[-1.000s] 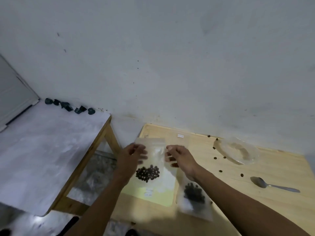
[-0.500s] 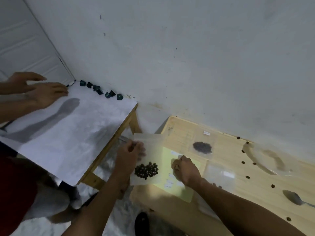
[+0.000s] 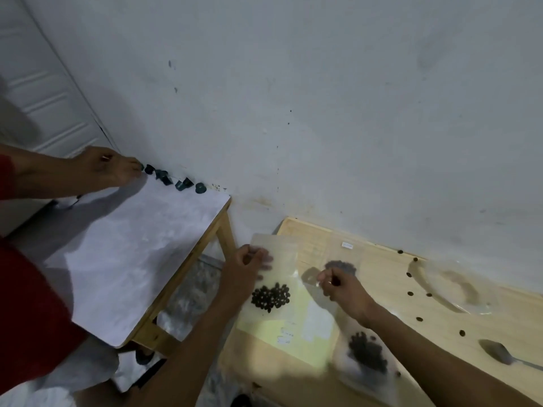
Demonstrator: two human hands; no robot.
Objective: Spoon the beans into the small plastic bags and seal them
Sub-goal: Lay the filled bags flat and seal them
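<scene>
The left hand [image 3: 248, 267] pinches the upper left edge of a small clear plastic bag [image 3: 274, 277], its beans [image 3: 271, 297] heaped low inside, held over the wooden table's [image 3: 382, 277] left end. The right hand [image 3: 342, 286] is curled just beside it — whether it grips anything, I cannot tell. Another filled bag [image 3: 365, 359] lies near the right forearm, with the spoon [image 3: 499, 354] and a clear dish [image 3: 458, 284] further right.

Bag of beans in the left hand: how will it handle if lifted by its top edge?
Probably floppy: the bag is thin clear film, held by the left hand near its top. Likely bottom-heavy, since the beans sit clumped low. The film may be slippery; I can't tell whether it's sealed.
</scene>
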